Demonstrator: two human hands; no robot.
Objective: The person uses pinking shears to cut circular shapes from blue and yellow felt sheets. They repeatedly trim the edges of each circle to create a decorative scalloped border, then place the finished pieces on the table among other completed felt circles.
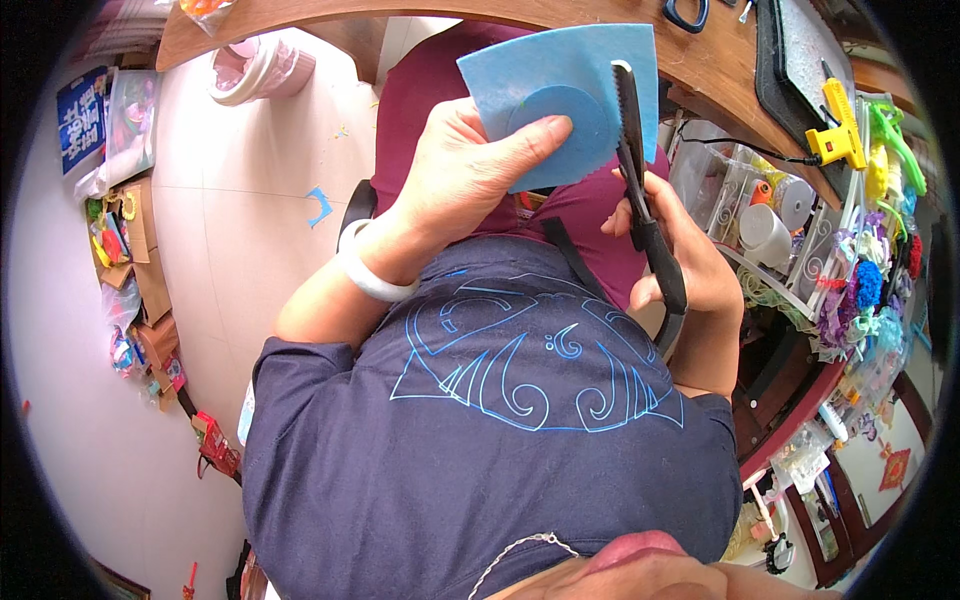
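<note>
My left hand (480,161) holds a light blue felt sheet (559,52) above my lap, its thumb pressing a darker blue round disc (585,112) against the sheet. The felt's lower edge has a zigzag cut. My right hand (682,247) grips black-handled pinking shears (637,180) by the handles. Their serrated blade overlaps the sheet's right part, beside the disc. How far the blades stand apart is hard to tell.
A wooden table (420,9) curves across the top, bearing dark-handled scissors (686,11) and a yellow glue gun (838,135) with a cord. A pink bin (262,71) stands at left; a blue scrap (320,206) lies on the floor. A white rack (806,277) is at right.
</note>
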